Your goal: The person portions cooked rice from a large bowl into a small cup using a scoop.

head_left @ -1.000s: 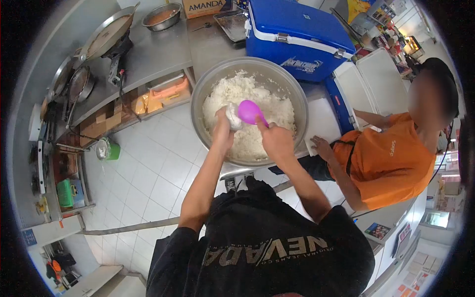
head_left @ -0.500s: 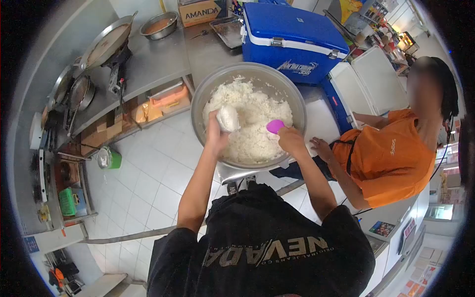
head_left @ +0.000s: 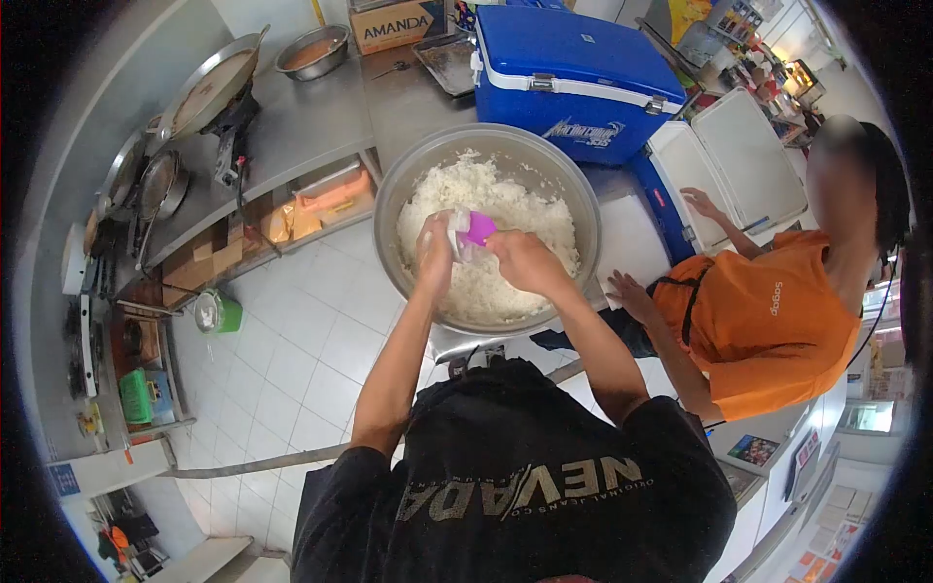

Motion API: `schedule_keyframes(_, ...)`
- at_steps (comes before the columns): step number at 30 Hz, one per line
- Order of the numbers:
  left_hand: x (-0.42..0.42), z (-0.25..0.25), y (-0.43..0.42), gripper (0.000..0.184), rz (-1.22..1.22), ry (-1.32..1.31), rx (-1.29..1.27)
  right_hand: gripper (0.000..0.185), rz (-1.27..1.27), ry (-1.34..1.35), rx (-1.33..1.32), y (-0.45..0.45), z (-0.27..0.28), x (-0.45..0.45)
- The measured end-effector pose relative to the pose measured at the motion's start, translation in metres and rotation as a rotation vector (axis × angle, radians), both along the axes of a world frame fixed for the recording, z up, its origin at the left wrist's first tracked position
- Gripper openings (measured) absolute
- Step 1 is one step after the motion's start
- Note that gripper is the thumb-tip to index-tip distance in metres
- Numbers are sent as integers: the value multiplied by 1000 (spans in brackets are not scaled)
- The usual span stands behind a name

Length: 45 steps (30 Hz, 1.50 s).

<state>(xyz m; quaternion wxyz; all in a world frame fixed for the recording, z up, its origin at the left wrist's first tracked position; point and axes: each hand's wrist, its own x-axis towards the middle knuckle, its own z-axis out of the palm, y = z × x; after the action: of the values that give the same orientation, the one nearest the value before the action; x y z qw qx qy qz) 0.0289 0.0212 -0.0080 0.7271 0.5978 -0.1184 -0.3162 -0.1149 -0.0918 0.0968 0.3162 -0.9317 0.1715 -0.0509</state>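
Observation:
A big round metal pot (head_left: 387, 228) in front of me holds a heap of white cooked rice (head_left: 510, 290). Above the rice, my left hand (head_left: 435, 257) is closed around a small clear plastic bag (head_left: 459, 225) with white rice in it. My right hand (head_left: 525, 260) grips a purple rice scoop (head_left: 478, 228) by its handle. The scoop's head is up against the bag's mouth, and its contents are hard to make out from here.
A blue cooler (head_left: 583, 73) stands behind the pot, with an opened cooler (head_left: 714, 175) to its right. A co-worker in an orange shirt (head_left: 777, 325) is close on my right. Pans (head_left: 209, 83) and a metal bowl (head_left: 313, 56) sit on the left counter.
My right hand has brought the purple scoop leftward from the rice to the bag. The bag has tilted toward the scoop. The co-worker's far hand has moved over the opened cooler.

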Motion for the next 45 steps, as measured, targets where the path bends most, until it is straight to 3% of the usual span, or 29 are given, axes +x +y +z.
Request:
schedule_keyframes(3, -4, 23, 8, 44, 41, 268, -202, 22, -33, -33, 374, -22, -21, -2)
schedule_keyframes(5, 2, 31, 13, 45, 58, 407, -331, 21, -109, -13, 141, -50, -85, -9)
schedule_keyframes(6, 5, 29, 18, 45, 54, 452, -369, 22, -156, 3, 30, -45, -83, -13)
schedule_keyframes(9, 11, 29, 20, 46, 39, 513, -447, 25, -368, 103, 593, -34, -52, -19)
schedule_keyframes(12, 7, 13, 17, 46, 0, 493, -426, 26, -355, -149, 779, 0, -21, -1)
schedule_keyframes(14, 3, 2, 11, 45, -19, 456, -393, 26, -151, -376, 547, 7, -82, 21)
schedule_keyframes(16, 1, -4, 8, 43, -11, 415, -360, 26, -82, -273, 560, 9, -71, 26)
schedule_keyframes(18, 3, -10, 11, 40, -67, 467, -425, 24, -146, 166, 819, -1, -37, 13)
schedule_keyframes(21, 3, 8, 15, 39, 48, 591, -544, 20, -358, -91, 1132, 2, -38, -14)
schedule_keyframes(24, -4, 14, 0, 40, 212, 645, -648, 18, -734, -272, 1432, 48, -45, -21)
schedule_keyframes(25, -5, -5, -7, 40, 192, 622, -658, 19, -656, -320, 1478, 54, -65, -20)
schedule_keyframes(28, -23, -16, -9, 41, 176, 579, -562, 20, -483, -513, 456, 65, -104, 8)
schedule_keyframes(31, -27, -17, -6, 40, 91, 512, -414, 23, -259, -113, 376, 41, -94, 0)
schedule_keyframes(34, -26, -22, -5, 40, 40, 561, -372, 26, 4, 65, 162, 6, -60, -17)
schedule_keyframes(38, -41, 45, -3, 43, -42, 699, -488, 35, -301, -246, 243, -2, -4, -108)
schedule_keyframes(40, -60, 74, -14, 45, -115, 761, -534, 46, -366, -122, 377, -2, 6, -175)
schedule_keyframes(43, -110, 82, -53, 45, -271, 790, -563, 62, -444, 2, 617, 6, -22, -260)
schedule_keyframes(44, -130, 82, -75, 46, -301, 846, -560, 62, -425, -49, 510, 9, -70, -293)
schedule_keyframes(45, -156, 81, -97, 47, -320, 901, -555, 63, -452, 49, 654, 13, -67, -310)
